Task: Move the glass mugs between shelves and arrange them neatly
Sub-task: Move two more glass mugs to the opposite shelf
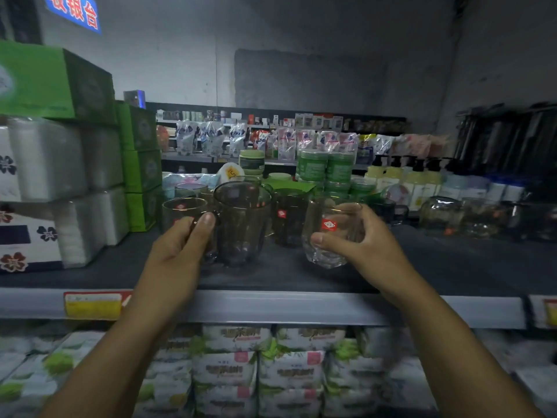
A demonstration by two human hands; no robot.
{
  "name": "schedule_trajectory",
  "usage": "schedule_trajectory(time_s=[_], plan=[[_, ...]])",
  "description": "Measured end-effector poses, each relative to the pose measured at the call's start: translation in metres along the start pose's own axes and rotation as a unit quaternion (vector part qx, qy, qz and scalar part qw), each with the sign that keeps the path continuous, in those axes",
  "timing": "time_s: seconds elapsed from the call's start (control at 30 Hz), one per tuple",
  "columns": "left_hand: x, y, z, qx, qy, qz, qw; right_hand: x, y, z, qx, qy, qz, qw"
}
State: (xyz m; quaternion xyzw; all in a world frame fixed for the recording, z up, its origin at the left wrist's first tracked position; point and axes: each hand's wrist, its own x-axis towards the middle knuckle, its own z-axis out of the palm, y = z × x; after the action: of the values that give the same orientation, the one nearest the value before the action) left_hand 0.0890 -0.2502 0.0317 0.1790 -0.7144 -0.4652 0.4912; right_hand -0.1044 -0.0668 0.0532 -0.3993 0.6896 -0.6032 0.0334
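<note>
While both mugs are in hand over the shelf, I judge this to be the placing step. My left grip is curled round the handle of the tall tinted mug, which is upright near the shelf's front edge, left of the middle. I cannot tell whether its base is already down. My right grip pinches the clear mug between thumb and fingers, right of the middle. It is tilted a little and looks just off the shelf.

Next I'd level the clear mug and set it beside the tall one, in line with the row of mugs behind. That calls for care, so glass does not knock glass.

The tall mug is smoky and see-through. The clear one is rounder, with a thick base and a red diamond sticker facing me.
</note>
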Motion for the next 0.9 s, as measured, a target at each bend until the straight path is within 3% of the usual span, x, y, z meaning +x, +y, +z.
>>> schedule_trajectory(time_s=[0.23, 0.47, 0.7, 0.9], plan=[[-0.058, 0.057, 0.106, -0.141, -0.024, -0.02, 0.989, -0.042, 0.019, -0.11, 0.037, 0.058, 0.028, 0.997], [-0.14, 0.1, 0.267, -0.285, -0.096, -0.065, 0.952, -0.109, 0.056, -0.282, 0.022, 0.125, 0.042, 0.991], [-0.185, 0.142, 0.44, -0.325, -0.145, -0.086, 0.931, -0.151, 0.091, -0.45, -0.051, 0.217, 0.07, 0.972], [-0.202, 0.164, 0.574, -0.327, -0.18, -0.101, 0.922, -0.152, 0.133, -0.549, -0.075, 0.271, 0.094, 0.955]])
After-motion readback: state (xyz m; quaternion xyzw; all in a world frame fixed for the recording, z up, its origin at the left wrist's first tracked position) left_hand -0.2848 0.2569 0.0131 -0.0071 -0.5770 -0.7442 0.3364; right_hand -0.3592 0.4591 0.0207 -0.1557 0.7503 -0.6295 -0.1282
